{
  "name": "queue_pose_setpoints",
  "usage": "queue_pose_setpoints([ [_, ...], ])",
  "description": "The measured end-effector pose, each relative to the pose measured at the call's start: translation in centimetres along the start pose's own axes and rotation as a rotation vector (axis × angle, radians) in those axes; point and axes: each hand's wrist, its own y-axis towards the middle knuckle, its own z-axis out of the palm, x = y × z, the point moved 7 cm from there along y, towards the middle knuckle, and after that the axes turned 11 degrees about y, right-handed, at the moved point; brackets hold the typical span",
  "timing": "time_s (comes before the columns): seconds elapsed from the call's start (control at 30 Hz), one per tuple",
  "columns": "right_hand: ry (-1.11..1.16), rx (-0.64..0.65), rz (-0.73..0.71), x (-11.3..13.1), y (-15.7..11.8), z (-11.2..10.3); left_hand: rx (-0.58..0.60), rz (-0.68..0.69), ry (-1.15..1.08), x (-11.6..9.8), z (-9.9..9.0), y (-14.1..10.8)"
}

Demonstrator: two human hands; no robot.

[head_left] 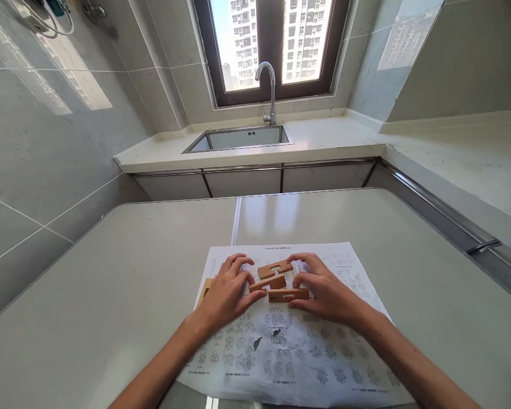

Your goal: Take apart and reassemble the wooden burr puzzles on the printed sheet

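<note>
Three notched wooden puzzle pieces lie close together over a printed paper sheet [289, 352]. My left hand [226, 288] pinches the left end of the middle piece [273, 282] between thumb and fingers. The lower piece [280, 296] has its right end between the thumb and a finger of my right hand [326, 291]. An index fingertip of that hand reaches the right end of the upper piece [266, 272], which has a notch. Another wooden piece [205, 289] is partly hidden behind my left hand.
The paper covers the near middle of a pale table [166, 244] with a seam down it. Small dark scraps [257, 343] rest on the sheet. Beyond are a counter [319, 132], a sink [247, 136], a faucet [272, 94] and a window. Tiled wall stands left.
</note>
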Motion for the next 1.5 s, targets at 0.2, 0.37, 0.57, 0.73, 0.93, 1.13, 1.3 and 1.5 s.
queue_pose_setpoints([
  [0.2,0.216,-0.048,0.066,0.1,0.4,-1.3,-0.06,0.0,-0.057,-0.4,-1.4,0.0],
  [0.37,0.654,-0.26,0.262,-0.8,0.4,-2.8,-0.1,-0.254,-0.319,-0.3,-2.3,-0.2],
  [0.57,0.914,-0.321,0.411,-0.6,0.4,-0.9,0.168,-0.429,-1.058,-3.7,2.3,-1.5],
  [0.73,0.959,-0.268,0.444,0.4,0.7,1.1,0.171,-0.44,-1.278,-4.7,4.0,-1.8],
  [0.93,0.939,-0.254,0.398,1.4,0.8,2.0,0.088,-0.495,-1.321,-3.9,4.2,-1.8],
  [1.13,0.66,-0.242,0.332,1.2,0.3,2.3,0.093,-0.526,-1.32,-3.9,4.4,-2.0],
  [1.3,0.388,-0.271,0.151,2.1,0.5,1.2,0.09,-0.529,-1.331,-4.0,4.1,-1.8],
  [1.5,0.246,-0.302,0.087,2.0,0.2,1.1,0.078,-0.543,-1.324,-4.0,4.0,-1.8],
])
